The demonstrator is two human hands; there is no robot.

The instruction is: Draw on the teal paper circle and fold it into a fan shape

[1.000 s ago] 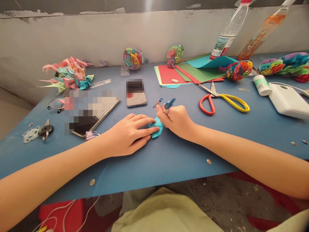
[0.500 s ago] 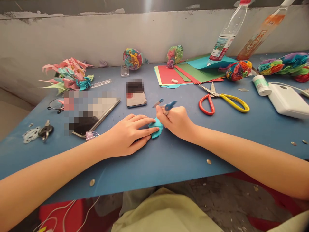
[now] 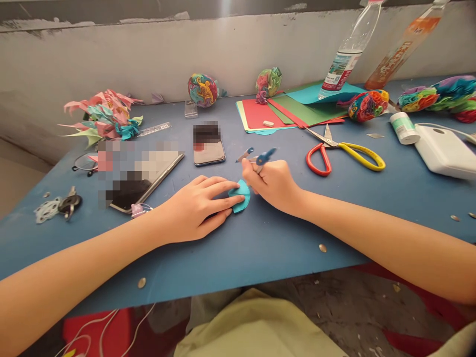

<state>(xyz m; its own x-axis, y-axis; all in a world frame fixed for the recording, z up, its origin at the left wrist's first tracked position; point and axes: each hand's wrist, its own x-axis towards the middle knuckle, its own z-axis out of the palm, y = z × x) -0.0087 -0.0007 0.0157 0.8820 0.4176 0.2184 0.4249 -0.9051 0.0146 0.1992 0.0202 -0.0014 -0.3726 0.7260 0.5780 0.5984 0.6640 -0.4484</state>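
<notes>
My left hand lies flat on the blue table, fingers stretched out, pressing down a small teal paper piece. My right hand is closed in a fist around a blue and silver drawing compass, whose top sticks out above the knuckles. The compass's lower end meets the paper's right edge and is hidden by the fist.
Red-and-yellow scissors lie to the right. Coloured paper sheets and paper balls sit at the back, with two bottles. A phone, a tablet, folded paper shapes, a white box and a glue stick surround the hands.
My right hand has tilted the compass slightly to the right. The view has shifted a little; my left hand stays on the paper.
</notes>
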